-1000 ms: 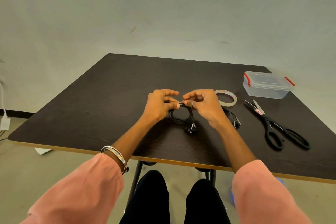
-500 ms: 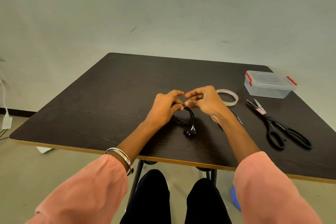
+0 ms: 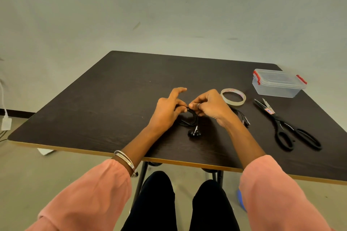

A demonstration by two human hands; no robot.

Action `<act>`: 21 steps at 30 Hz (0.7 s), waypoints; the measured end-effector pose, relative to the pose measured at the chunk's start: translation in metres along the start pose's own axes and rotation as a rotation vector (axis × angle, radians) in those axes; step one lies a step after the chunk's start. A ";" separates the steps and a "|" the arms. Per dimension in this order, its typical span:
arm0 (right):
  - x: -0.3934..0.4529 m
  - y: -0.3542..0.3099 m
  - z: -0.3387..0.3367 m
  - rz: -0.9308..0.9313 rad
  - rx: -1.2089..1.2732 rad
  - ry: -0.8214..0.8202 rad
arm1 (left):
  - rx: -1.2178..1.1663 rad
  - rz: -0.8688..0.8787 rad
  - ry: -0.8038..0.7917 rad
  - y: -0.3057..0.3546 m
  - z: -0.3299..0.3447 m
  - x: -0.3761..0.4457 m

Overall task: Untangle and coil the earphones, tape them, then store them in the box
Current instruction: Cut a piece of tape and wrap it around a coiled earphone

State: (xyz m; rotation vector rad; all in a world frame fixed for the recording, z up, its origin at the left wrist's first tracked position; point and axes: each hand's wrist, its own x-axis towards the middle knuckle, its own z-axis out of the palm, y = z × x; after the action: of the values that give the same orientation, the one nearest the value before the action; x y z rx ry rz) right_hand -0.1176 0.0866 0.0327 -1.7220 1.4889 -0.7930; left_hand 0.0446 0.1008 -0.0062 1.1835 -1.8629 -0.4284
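left hand (image 3: pixel 167 110) + right hand (image 3: pixel 210 107): both pinching black earphones (image 3: pixel 193 125) coil | earbuds resting on worktop (image 3: pixel 112 99) | tape roll (image 3: pixel 233 97) just beside right hand

Looks like a bare spare room or plain office. Just a dark wood-grain tabletop (image 3: pixel 116 99) with a light edge against a blank, scuffed pale wall (image 3: pixel 169 9), a dull floor (image 3: pixel 22 170), and a white plug (image 3: pixel 6 123) at far left.

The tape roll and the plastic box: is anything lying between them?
No. In the head view, only bare dark table shows between the tape roll and the plastic box.
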 end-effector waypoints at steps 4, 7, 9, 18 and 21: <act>0.006 0.001 0.004 -0.008 -0.078 0.007 | 0.014 -0.006 0.007 -0.001 0.000 0.000; 0.009 0.004 0.008 0.000 -0.108 -0.005 | 0.044 -0.003 0.005 0.000 0.000 0.000; 0.009 0.005 0.008 0.027 -0.057 -0.017 | 0.084 0.006 0.000 0.000 0.001 -0.001; 0.011 0.000 0.015 0.088 -0.046 0.016 | 0.142 0.090 0.038 0.003 0.003 -0.004; 0.011 0.000 0.017 0.064 -0.103 0.013 | 0.152 0.102 0.036 0.001 0.002 -0.003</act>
State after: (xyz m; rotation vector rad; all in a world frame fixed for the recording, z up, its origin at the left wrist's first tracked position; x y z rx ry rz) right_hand -0.1018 0.0778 0.0231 -1.7373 1.6101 -0.7062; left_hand 0.0430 0.1039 -0.0084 1.1816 -1.9419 -0.2113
